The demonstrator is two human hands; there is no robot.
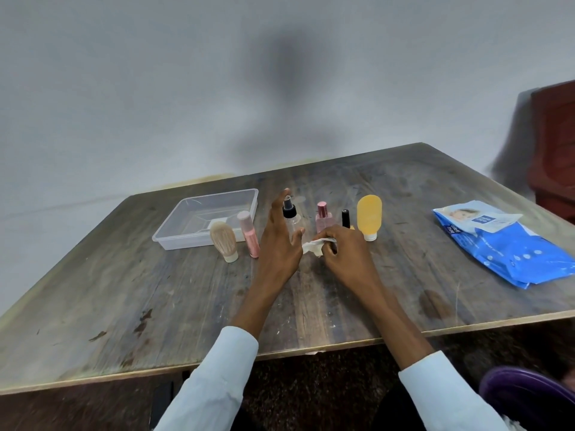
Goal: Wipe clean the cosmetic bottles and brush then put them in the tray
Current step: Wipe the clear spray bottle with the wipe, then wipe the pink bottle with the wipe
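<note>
At frame centre, my right hand (348, 253) is pinching a crumpled white wipe (314, 246), while my left hand (280, 241) is spreading straight fingers, holding nothing, beside the clear spray bottle (290, 220). Beyond, beige tube (224, 241), pink bottle (249, 233), pink perfume (323, 217), black bottle (345, 218) and yellow tube (369, 219) are standing in a row on the table (155, 306); the clear tray (205, 219) is sitting left of centre behind them.

A worn wooden table (311, 306) with a pale edge stood against a plain grey-white wall (155, 88); a soft dark shadow (286, 73) fell across that wall. At the far right stood dark reddish-brown furniture (553, 144), possibly a cabinet; the floor (311, 393) below was dark.
</note>
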